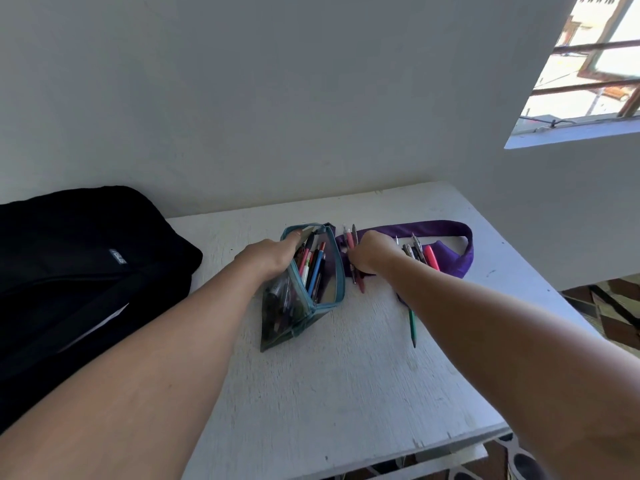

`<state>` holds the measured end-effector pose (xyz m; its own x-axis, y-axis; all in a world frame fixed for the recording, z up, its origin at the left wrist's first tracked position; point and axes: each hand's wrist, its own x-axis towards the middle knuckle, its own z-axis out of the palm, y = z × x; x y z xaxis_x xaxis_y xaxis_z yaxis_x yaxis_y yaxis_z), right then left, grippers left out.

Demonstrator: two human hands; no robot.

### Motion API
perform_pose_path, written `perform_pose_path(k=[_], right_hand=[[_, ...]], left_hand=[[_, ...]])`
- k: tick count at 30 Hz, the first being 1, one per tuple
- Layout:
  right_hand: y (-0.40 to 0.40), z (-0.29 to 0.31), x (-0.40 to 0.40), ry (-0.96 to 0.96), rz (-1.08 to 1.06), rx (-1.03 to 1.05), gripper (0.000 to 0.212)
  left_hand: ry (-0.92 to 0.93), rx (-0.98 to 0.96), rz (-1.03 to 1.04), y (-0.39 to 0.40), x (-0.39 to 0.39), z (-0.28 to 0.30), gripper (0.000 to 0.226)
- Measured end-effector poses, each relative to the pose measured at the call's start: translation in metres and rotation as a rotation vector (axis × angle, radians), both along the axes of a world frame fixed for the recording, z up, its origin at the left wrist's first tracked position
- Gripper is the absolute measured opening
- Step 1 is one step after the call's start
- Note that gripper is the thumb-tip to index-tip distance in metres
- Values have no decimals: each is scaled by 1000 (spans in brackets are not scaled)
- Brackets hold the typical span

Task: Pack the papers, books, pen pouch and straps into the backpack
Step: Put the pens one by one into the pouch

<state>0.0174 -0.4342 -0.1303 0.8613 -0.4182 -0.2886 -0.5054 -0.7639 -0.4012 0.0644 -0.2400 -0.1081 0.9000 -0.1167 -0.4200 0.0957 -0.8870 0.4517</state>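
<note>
Pen pouch (304, 289) mid-frame on desk (346, 368), soft, light, mouth floppy; left hand (273, 252) pinches its rim open. Right hand (372, 251) grip clenched round loose pens (353, 258), slippery; gather mid-shaft. Backpack (79, 271) far left

A white table (346, 375) fills the middle. Its top looks rough and has small dark marks on it. Behind the table stands a plain white wall (277, 98). High on the right is a window (588, 64) with thin bars across it, and bright sun shows buildings outside. A white sill (568, 135) runs under the window. Low on the right, past the table edge, a floor (616, 306) with dark patterned tiles shows.
</note>
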Motion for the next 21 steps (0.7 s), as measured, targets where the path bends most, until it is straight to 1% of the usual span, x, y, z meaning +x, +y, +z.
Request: perform_pose_path(k=[4,6,8,9,11,13,15,16,19,20,21], right_hand=[[-2,9,1,-35,-46,57,27],[-4,12,0,-93,-80,71,21],[0,16,0,-228,-114,138,17],[5,20,1,-322,-109,224,19],[23,32,-1,-493,-36,410,20],[42,43,-6,-611,99,455,15],[52,39,-10,-692,244,404,10],[54,32,-13,-726,318,338,8],[44,3,-20,-862,533,25,11],[41,-5,-23,-863,563,-67,15],[38,-12,-22,-818,572,-148,19]], left_hand=[[-1,-5,-2,1,-2,2,94],[-2,-4,-10,2,-3,3,94],[2,-9,-14,2,-3,3,95],[2,-19,-14,2,-3,3,95],[3,-42,-10,4,-3,3,94],[4,-74,-12,6,-2,2,93],[20,-116,-6,8,-1,2,95],[29,-132,0,10,-1,3,97],[62,-152,14,11,1,5,95],[85,-170,24,12,0,7,92],[119,-195,45,13,1,8,90]])
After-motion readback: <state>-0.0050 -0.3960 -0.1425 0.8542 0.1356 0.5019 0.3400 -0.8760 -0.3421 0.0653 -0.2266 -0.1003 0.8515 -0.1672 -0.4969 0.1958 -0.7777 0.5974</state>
